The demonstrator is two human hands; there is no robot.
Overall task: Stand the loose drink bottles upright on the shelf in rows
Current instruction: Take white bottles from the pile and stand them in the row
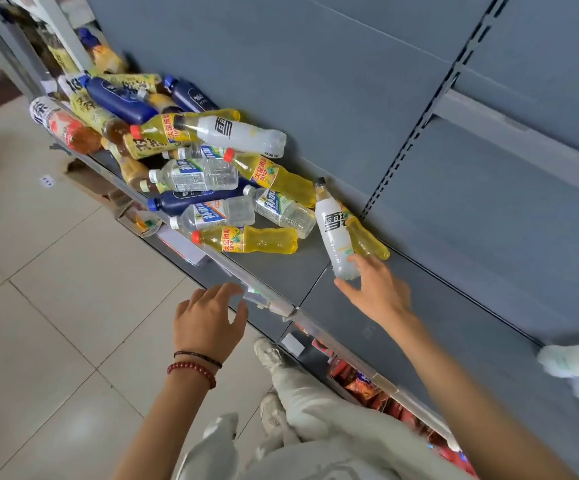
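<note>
R hand (pixel 374 292) grips white bottle (pixel 335 230) base on shelf (pixel 281 271); L hand (pixel 208 320) fingers loose, empty, by shelf edge.

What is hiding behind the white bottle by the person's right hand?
A yellow bottle is behind the white bottle by the right hand. Its body and a bit of label show; its cap and neck are covered.
</note>
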